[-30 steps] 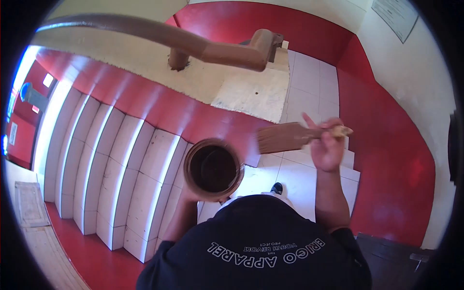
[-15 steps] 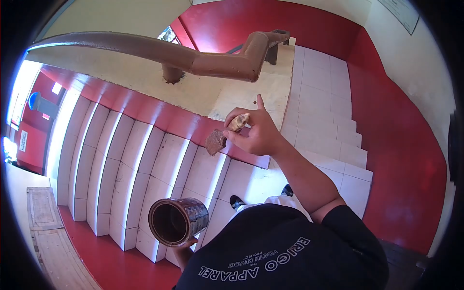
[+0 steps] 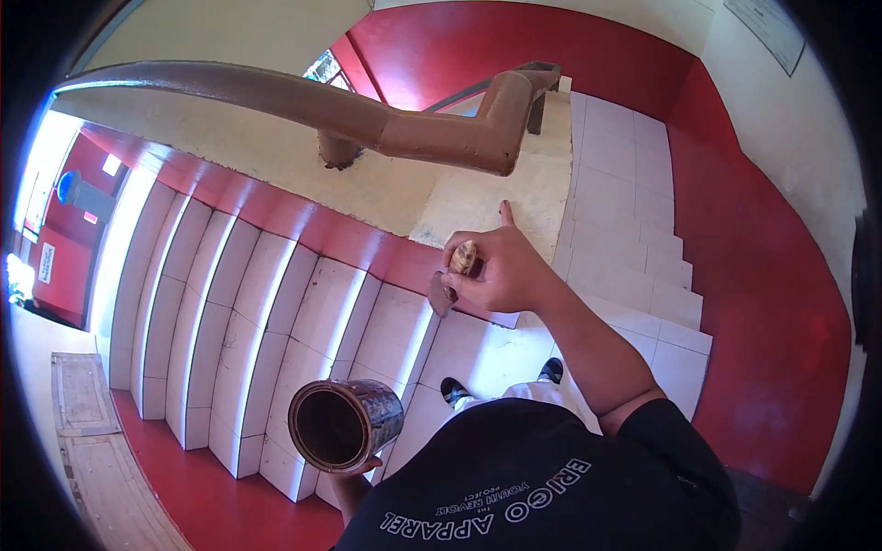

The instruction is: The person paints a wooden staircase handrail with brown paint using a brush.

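On the tiled stairs (image 3: 276,303) below the handrail (image 3: 404,129), our right hand (image 3: 501,271) grips the light brush (image 3: 450,280) by its handle, left hand (image 3: 354,473) clamped under the heavy, likely slippery paint can (image 3: 347,424).

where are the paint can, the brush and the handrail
paint can (image 3: 367,413), head view, on its dark side wall
brush (image 3: 444,292), head view, on the bristles
handrail (image 3: 276,95), head view, on the brown upper rail

Occlusions and cut-offs, head view.
Left hand (image 3: 354,470) mostly hidden behind paint can (image 3: 346,424) and black shirt (image 3: 542,487); only fingertips seen. Brush (image 3: 450,280) handle wrapped inside right hand (image 3: 501,271), bristles foreshortened and partly covered. Handrail (image 3: 276,96) lost at dark lens border on left. Shoes (image 3: 501,381) half covered by shirt. Wall notice (image 3: 767,28) clipped, text unreadable.
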Tool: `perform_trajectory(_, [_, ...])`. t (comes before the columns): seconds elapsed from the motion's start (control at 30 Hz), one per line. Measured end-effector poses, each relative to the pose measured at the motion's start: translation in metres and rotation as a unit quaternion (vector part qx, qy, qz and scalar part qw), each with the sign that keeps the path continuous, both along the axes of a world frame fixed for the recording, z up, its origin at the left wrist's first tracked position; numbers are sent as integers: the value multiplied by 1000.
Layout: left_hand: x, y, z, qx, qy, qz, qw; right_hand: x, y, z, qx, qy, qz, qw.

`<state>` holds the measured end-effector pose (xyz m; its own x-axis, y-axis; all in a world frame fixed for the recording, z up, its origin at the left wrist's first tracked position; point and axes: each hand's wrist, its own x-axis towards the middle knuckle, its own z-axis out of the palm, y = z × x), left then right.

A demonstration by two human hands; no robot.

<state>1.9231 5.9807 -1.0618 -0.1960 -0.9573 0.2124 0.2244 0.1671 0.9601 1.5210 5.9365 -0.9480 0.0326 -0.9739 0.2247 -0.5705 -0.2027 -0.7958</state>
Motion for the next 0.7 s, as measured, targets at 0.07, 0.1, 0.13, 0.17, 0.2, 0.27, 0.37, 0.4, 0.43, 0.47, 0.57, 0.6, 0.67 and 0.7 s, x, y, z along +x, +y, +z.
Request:
perform_trajectory(0.07, [0,-4,0,2,-1,0,1000,-2,0,2,17,17,13,1000])
perform_trajectory(0.1, [0,-4,0,1,-2,0,1000,-3,0,2,26,26,19,999])
perform_trajectory(0.13, [0,-5,-1,3,-1,-1,1000,-2,-2,-1,14,26,18,999])
perform_trajectory(0.17, [0,-6,-1,5,0,-2,1000,-2,-3,-6,2,25,15,1000])
perform_trajectory(0.2, [-1,-7,-2,6,-1,-3,1000,-2,-3,-8,-10,24,13,1000])
perform_trajectory(0.27, [-1,-8,-2,7,-1,-4,1000,-3,-3,-8,-5,26,16,1000])
perform_trajectory(0.37, [-3,-10,-3,9,-2,-5,1000,-4,-1,-9,-8,31,16,999])
perform_trajectory(0.4, [-3,-11,-3,9,-2,-6,1000,-4,-1,-8,-12,33,16,999])
perform_trajectory(0.43, [-4,-12,-3,10,-2,-7,1000,-4,-1,-5,1,36,20,999])
perform_trajectory(0.47, [-4,-13,-2,10,-2,-8,1000,-5,1,-1,14,40,24,999])
perform_trajectory(0.57, [-6,-16,-3,10,-1,-9,1000,-6,4,0,-1,23,17,1000])
perform_trajectory(0.6, [-7,-18,-3,10,-1,-9,1000,-6,5,-1,-15,12,11,1000])
perform_trajectory(0.67, [-7,-18,-3,11,0,-10,1000,-9,6,-5,-21,-27,17,999])
perform_trajectory(0.7, [-7,-18,-3,12,0,-10,1000,-10,6,-6,-24,-47,20,998])
